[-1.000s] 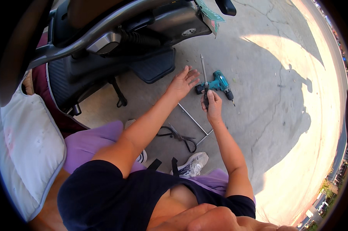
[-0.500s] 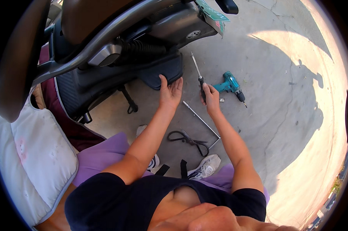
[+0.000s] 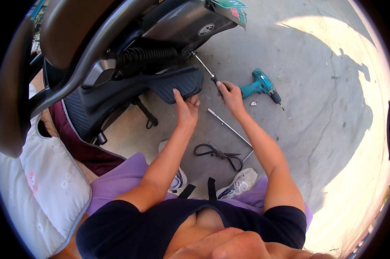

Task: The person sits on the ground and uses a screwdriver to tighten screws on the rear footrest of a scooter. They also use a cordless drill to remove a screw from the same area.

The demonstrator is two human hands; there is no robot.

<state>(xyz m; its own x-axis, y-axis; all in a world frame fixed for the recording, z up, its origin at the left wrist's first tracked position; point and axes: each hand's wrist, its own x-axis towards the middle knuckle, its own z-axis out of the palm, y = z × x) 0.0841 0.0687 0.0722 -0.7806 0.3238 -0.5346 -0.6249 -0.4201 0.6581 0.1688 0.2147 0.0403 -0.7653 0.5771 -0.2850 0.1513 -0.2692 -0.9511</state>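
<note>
My left hand holds the front corner of a black ribbed plastic footboard on a scooter. Its thumb lies on the upper surface, and the other fingers are at the edge, partly curled under. My right hand is closed round the black handle of a long screwdriver. The steel shaft slants away up and left, its tip at the scooter's dark body, just beyond the footboard. Whether the tip sits in a screw is too small to tell.
A teal cordless drill lies on the concrete right of my right hand. Nearer me are an L-shaped metal wrench and black-handled scissors. A black spring shows beside the footboard. A white quilted cover hangs at left.
The screwdriver has moved left, its tip going from over open concrete to the scooter body. My left hand keeps its place at the footboard's corner, and the footboard's ribbed top now shows more.
</note>
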